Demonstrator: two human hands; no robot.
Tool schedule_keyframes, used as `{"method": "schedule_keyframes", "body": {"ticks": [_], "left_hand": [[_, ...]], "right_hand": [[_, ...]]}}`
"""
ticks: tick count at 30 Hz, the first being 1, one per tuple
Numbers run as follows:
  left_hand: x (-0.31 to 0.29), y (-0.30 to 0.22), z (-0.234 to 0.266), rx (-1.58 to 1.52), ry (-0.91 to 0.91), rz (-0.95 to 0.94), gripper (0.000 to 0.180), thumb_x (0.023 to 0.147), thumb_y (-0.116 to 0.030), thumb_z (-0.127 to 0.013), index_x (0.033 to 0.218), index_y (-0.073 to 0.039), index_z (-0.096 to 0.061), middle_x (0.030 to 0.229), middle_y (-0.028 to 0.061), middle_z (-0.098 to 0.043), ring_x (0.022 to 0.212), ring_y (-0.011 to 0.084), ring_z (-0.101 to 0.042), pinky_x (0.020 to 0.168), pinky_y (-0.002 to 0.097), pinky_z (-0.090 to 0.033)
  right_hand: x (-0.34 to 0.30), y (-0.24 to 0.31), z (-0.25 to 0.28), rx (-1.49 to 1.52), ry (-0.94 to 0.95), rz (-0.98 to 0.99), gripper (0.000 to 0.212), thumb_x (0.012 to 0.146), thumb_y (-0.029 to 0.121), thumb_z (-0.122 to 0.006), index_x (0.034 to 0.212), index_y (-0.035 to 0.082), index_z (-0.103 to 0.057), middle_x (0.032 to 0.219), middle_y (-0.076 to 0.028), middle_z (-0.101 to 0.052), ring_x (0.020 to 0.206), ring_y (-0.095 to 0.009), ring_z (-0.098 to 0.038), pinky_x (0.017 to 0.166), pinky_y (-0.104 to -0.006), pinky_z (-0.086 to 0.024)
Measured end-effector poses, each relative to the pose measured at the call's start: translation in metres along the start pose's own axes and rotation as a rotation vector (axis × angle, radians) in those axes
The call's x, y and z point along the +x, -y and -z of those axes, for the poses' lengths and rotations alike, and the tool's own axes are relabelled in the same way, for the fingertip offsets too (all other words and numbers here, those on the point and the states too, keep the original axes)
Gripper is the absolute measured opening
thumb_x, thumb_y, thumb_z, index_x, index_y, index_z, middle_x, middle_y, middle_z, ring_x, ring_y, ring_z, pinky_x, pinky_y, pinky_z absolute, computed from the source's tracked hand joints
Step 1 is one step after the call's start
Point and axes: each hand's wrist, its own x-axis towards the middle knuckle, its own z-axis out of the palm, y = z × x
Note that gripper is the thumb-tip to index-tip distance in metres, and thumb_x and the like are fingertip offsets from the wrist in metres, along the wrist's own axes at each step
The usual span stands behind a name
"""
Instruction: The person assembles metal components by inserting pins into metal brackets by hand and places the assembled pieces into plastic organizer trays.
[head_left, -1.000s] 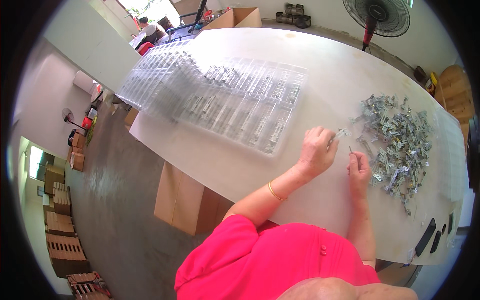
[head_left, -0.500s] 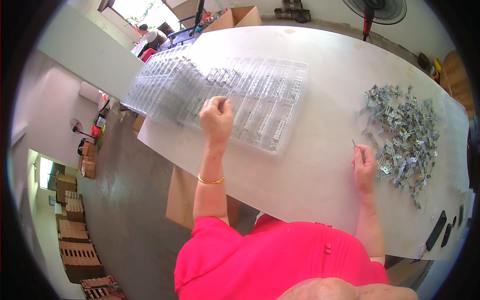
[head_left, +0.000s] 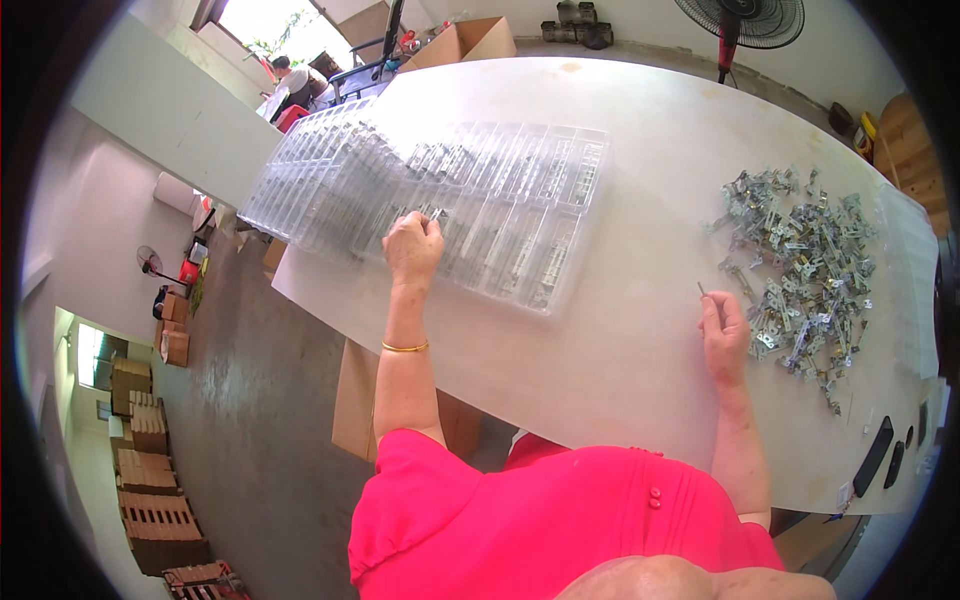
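My left hand (head_left: 412,250) is closed in a pinch over the near edge of a clear plastic compartment tray (head_left: 575,262). A bit of shiny metal (head_left: 438,214) shows at its fingertips. Slim metal pieces lie in rows in several of the tray's compartments. My right hand (head_left: 726,328) rests near the tabletop, its thumb and fingers pinching a small thin metal piece (head_left: 703,290) that points up. Just right of that hand spreads a loose pile of small silvery metal parts (head_left: 800,265), some with holes in them.
The pale table (head_left: 620,370) curves away in front of me. Its lidded left side holds more clear trays (head_left: 290,195). A black phone-like object (head_left: 873,458) lies at the right edge. Behind stand a cardboard box (head_left: 460,45) and a fan (head_left: 735,25); a person (head_left: 295,80) sits far left.
My left hand has moved slightly left and down toward the tray, and metal now shows at its fingertips. My right hand keeps its pinch, almost unmoved.
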Motion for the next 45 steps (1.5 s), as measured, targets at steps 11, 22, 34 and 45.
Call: {"method": "schedule_keyframes", "body": {"ticks": [11,22,34,45], "left_hand": [[0.001,0.003,-0.006,0.119,-0.041,-0.079,0.017,0.084,-0.024,-0.066,0.083,-0.008,-0.070,0.085,0.0137,-0.068,0.090,0.0324,-0.064,0.085,0.0470,-0.046],[-0.022,-0.053,0.029,0.002,-0.157,-0.255,0.012,0.085,-0.018,-0.066,0.083,-0.007,-0.069,0.084,0.0089,-0.067,0.082,0.0287,-0.063,0.079,0.0432,-0.045],[-0.121,-0.246,0.003,-0.460,-0.004,-0.766,0.005,0.085,-0.008,-0.070,0.090,-0.006,-0.069,0.087,0.0062,-0.067,0.082,0.0238,-0.062,0.080,0.0367,-0.045],[-0.133,-0.347,-0.092,-0.456,0.344,-1.191,0.027,0.080,0.001,-0.056,0.105,-0.003,-0.063,0.114,0.0145,-0.062,0.111,0.0345,-0.055,0.094,0.0450,-0.045]], "right_hand": [[-0.003,0.003,0.000,-0.008,0.005,0.009,0.009,0.098,0.013,-0.061,0.093,0.005,-0.063,0.068,0.005,-0.056,0.060,-0.004,-0.050,0.054,-0.0215,-0.038],[-0.004,0.012,-0.003,-0.085,-0.037,-0.025,0.008,0.095,0.014,-0.063,0.095,0.006,-0.065,0.067,0.000,-0.057,0.059,-0.006,-0.049,0.053,-0.0257,-0.040],[-0.023,0.022,-0.007,-0.095,0.349,0.273,0.007,0.089,0.012,-0.066,0.094,0.008,-0.066,0.079,-0.012,-0.068,0.069,-0.027,-0.066,0.064,-0.0357,-0.052],[-0.022,0.025,-0.004,-0.251,0.442,0.227,0.016,0.090,0.018,-0.059,0.098,0.009,-0.068,0.087,-0.013,-0.070,0.077,-0.033,-0.066,0.070,-0.0438,-0.052]]}}
